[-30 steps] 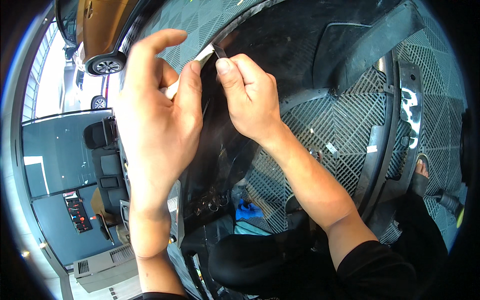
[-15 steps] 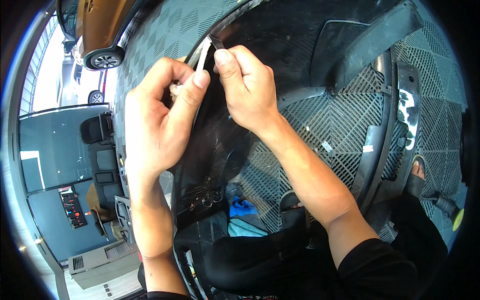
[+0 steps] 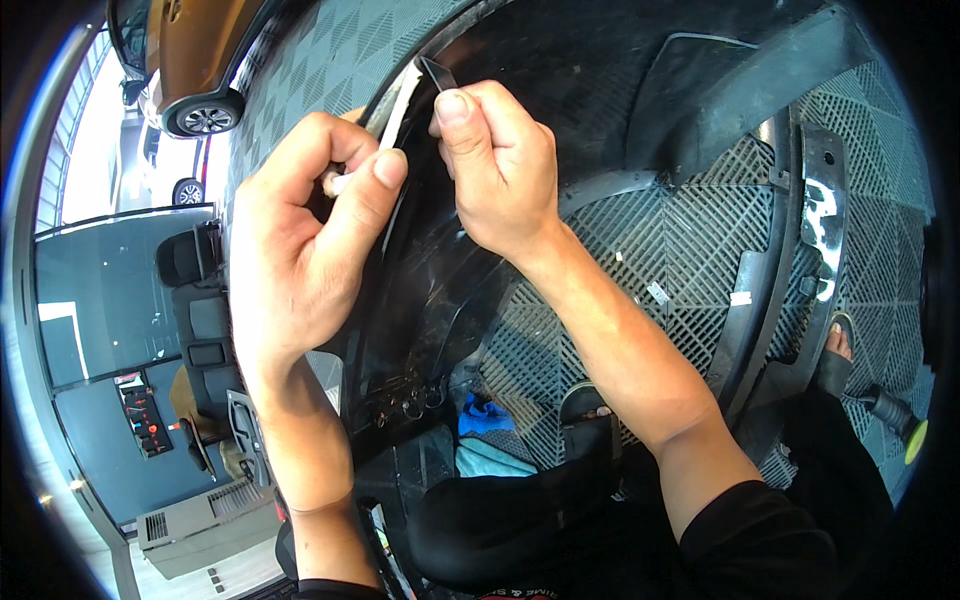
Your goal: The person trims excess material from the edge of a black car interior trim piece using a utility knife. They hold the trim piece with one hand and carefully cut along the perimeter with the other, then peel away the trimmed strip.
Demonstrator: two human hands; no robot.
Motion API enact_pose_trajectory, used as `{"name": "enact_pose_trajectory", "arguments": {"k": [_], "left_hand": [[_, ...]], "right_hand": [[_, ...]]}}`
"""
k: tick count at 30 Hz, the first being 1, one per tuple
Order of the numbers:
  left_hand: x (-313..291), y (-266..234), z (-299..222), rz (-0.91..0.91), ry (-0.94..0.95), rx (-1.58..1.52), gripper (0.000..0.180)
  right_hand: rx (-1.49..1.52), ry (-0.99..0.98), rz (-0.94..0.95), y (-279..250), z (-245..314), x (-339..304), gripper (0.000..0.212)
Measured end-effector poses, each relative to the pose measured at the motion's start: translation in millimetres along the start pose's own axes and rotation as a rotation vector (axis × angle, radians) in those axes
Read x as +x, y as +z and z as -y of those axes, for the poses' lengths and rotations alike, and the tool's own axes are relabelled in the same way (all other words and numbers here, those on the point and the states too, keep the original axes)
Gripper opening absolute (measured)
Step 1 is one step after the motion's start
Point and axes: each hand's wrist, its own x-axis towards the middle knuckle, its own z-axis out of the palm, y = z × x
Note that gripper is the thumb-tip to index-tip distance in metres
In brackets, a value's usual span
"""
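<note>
My left hand (image 3: 300,235) is closed, thumb against curled fingers, on a white strip (image 3: 400,108). The strip stretches from the fingers up to the edge of a large black plastic panel (image 3: 570,90), which looks like a car bumper. In my right hand (image 3: 505,165), the fingers are wrapped round a thin dark blade (image 3: 437,74). Its tip points up and left, at the upper end of the strip by the panel's edge. The blade's lower end is hidden in the fist.
A blue cloth (image 3: 484,413) and a teal cloth (image 3: 492,460) lie near my knees. Right of the panel is a long black bar-shaped part (image 3: 822,240). A polisher-like tool with a yellow pad (image 3: 914,442) lies far right. An orange car (image 3: 190,50) stands at upper left.
My left hand has drawn a little left, away from my right hand, and more of the white strip shows between it and the panel edge. The blade tip has shifted slightly upward.
</note>
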Motion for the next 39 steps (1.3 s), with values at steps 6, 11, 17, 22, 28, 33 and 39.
{"name": "enact_pose_trajectory", "arguments": {"k": [6, 11, 17, 22, 28, 33, 39], "left_hand": [[-1.8, -1.4, 7.3, 0.0, 0.034, -0.047, 0.018], [-0.3, 0.7, 11.1, -0.013, 0.063, -0.046, 0.017], [-1.5, -2.6, 9.5, -0.019, 0.058, -0.032, 0.017], [-0.5, -0.4, 11.4, -0.024, 0.07, -0.045, 0.017], [-1.8, -0.3, 11.1, -0.033, 0.065, -0.079, 0.016], [-0.6, -0.7, 16.0, -0.023, 0.093, -0.104, 0.017], [-1.3, -3.1, 20.4, -0.006, 0.106, -0.16, 0.018]], "right_hand": [[0.019, -0.05, -0.028, 7.2, -1.9, -0.3, 0.036], [0.004, -0.049, -0.024, 4.6, -4.4, 0.3, 0.039], [0.007, -0.068, -0.025, 8.5, -3.3, 1.6, 0.041], [-0.02, -0.043, -0.022, 5.5, -2.3, 2.9, 0.038], [-0.11, -0.033, -0.032, 4.1, 3.4, 2.8, 0.033], [-0.219, -0.1, -0.009, -1.5, 4.9, 7.8, 0.032], [-0.187, -0.083, -0.002, 0.3, 7.9, 10.7, 0.032]]}}
